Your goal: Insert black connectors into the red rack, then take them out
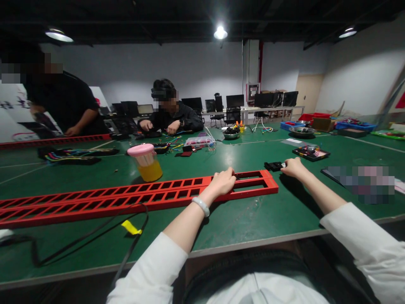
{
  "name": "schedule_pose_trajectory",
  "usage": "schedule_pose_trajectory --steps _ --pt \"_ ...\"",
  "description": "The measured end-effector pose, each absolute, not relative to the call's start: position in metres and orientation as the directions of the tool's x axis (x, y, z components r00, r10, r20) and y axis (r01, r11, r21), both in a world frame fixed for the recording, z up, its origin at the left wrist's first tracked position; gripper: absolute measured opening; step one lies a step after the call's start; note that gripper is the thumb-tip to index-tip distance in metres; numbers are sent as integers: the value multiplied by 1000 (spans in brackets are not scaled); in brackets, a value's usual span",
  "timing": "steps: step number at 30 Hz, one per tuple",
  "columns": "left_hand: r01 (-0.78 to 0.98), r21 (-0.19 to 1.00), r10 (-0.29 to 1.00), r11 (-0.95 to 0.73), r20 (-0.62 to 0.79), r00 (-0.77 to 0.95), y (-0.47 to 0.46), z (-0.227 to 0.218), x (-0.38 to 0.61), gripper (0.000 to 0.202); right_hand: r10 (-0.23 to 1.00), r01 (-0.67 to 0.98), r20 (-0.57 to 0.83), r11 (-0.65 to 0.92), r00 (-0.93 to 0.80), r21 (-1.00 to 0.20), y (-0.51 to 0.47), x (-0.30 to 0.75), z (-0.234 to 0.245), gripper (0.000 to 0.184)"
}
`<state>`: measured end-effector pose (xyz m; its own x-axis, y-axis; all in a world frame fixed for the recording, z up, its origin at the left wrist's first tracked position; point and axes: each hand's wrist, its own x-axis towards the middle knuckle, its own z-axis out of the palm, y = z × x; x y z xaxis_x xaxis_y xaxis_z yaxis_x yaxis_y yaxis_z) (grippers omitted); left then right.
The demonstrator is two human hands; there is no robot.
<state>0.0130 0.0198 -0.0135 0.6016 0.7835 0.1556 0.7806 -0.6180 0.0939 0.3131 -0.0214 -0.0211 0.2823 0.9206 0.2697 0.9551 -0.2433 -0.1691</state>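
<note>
A long red frame (177,190) with two rows of slanted slots lies across the table in front of me. My left hand (223,182), with a pale bangle at the wrist, is closed over it near its right end, fingers curled toward the far rail. Just beyond that end, my right hand (293,168) pinches the right side of a small black part (274,166) with a white bit by my fingers. My fingertips partly hide both grips.
A pink-lidded cup (142,157) with orange liquid stands behind the frame. A black cable (91,230) with a yellow tag (131,228) crosses the near left. A black tray (311,153) of small parts sits at right. Two people (172,112) work across the table.
</note>
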Motion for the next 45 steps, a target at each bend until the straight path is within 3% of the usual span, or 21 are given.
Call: schedule_pose_trajectory --steps 4,10,21,27,40,45 --pt "789 99 794 -607 137 593 16 -10 14 26 938 949 187 -261 293 -179 -20 315 -38 44" --pt "804 108 811 -584 109 574 7 -2 15 30 940 908 127 -260 316 -329 -19 327 -40 61" --pt "784 105 790 -611 130 599 9 -1 15 29 931 860 84 -291 356 -418 -22 338 -34 42" --pt "788 116 796 -605 135 590 12 -4 15 27 921 753 62 -275 385 -598 -23 347 -36 36" --pt "812 100 818 -575 92 568 9 0 18 30 931 918 150 -283 333 -278 -22 354 -37 34" --pt "790 107 797 -603 126 591 13 -4 16 30 928 917 146 -296 342 -266 -20 356 -39 34"
